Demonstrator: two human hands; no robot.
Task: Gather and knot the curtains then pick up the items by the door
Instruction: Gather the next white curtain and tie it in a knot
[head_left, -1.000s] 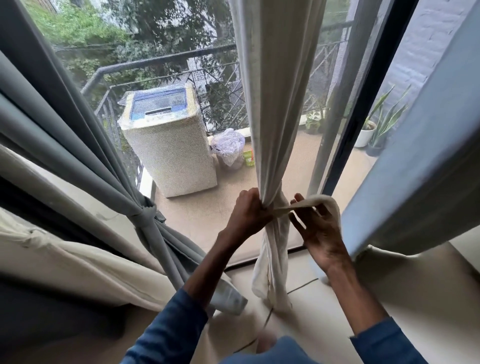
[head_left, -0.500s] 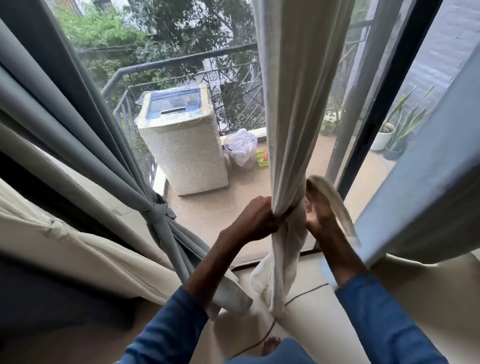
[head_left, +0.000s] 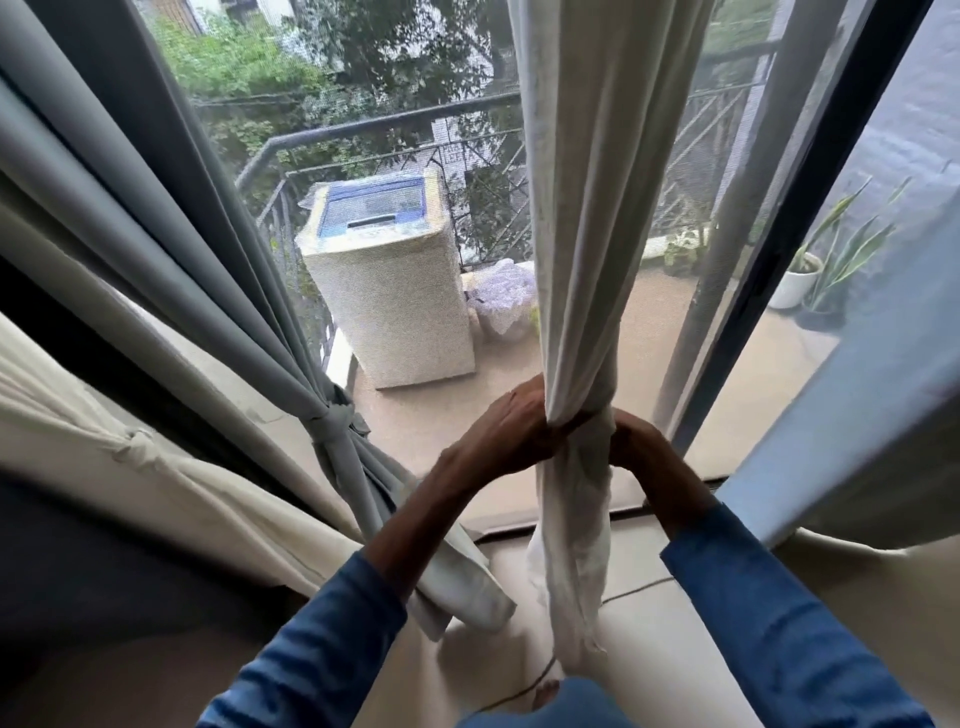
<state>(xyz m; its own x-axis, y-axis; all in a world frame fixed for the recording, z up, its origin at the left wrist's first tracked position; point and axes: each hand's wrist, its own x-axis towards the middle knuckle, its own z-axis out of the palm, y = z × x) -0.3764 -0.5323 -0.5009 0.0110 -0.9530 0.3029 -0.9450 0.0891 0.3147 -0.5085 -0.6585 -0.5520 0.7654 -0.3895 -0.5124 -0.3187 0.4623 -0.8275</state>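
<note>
Head view: left hand (head_left: 511, 426) clenched on the gathered white curtain (head_left: 582, 249), which passes between both grips and hangs below to the floor. Right hand (head_left: 636, 441) wraps the bunch from the other side, fingers hidden behind fabric. Grey curtain (head_left: 332, 431), knotted, left of the grips.

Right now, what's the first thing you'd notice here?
Two hands, the left hand and right hand, squeeze a cream curtain hanging in the middle. On the left, a grey curtain is already knotted. Outside on the balcony stands a covered washing machine.
</note>
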